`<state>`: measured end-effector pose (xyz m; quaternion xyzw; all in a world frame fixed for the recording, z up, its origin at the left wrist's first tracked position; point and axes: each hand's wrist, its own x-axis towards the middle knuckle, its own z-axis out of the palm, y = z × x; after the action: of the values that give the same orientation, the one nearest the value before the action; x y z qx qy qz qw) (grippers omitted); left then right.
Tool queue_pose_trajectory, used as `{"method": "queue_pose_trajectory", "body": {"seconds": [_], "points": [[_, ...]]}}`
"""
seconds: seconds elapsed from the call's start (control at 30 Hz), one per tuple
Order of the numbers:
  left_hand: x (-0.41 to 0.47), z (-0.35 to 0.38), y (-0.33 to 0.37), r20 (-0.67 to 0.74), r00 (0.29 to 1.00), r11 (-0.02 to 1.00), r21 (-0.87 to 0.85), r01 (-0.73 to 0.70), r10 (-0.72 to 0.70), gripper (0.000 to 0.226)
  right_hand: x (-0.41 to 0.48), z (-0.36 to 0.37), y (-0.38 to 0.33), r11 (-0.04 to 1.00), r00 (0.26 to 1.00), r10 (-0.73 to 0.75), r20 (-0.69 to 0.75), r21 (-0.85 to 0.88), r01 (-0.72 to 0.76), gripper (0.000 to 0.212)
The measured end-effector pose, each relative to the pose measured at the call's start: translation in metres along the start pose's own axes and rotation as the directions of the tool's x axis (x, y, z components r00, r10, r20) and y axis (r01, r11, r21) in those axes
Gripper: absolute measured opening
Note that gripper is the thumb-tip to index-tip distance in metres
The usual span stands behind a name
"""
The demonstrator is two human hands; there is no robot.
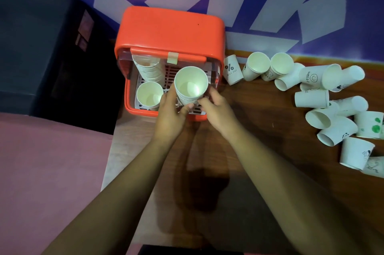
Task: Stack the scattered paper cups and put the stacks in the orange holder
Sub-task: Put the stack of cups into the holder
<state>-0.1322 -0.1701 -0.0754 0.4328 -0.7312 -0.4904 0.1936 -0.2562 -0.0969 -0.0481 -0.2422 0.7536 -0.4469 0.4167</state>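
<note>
Inside the orange holder, your back-left stack was blurred behind the clear lid; a second stack stood upright before it. Your left hand and right hand both gripped the held stack, white, ribbed with rims, mouth up, over the holder's right side. Your fingers hid its base. On the wooden table, loose cups lay tipped, the farthest cut off by the frame edge.
</note>
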Motion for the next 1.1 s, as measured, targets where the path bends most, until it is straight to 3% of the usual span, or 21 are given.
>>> {"method": "queue_pose_trajectory", "body": {"seconds": [0.2, 0.7, 1.1], "points": [[0.002, 0.006, 0.003, -0.018, 0.999, 1.000, 0.000, 0.030, -0.030, 0.057, 0.004, 0.007, 0.008, 0.988, 0.997, 0.078, 0.021, 0.135, -0.081, 0.051], [-0.010, 0.000, 0.007, 0.008, 0.999, 0.999, 0.015, 0.036, -0.036, 0.067, -0.003, 0.014, 0.015, 0.996, 0.997, 0.073, 0.008, 0.052, -0.073, 0.048], [0.016, 0.004, 0.012, -0.016, 1.000, 0.999, -0.044, -0.006, 0.005, 0.068, 0.013, 0.019, 0.003, 0.987, 0.998, 0.025, -0.053, 0.157, -0.017, 0.043]]}}
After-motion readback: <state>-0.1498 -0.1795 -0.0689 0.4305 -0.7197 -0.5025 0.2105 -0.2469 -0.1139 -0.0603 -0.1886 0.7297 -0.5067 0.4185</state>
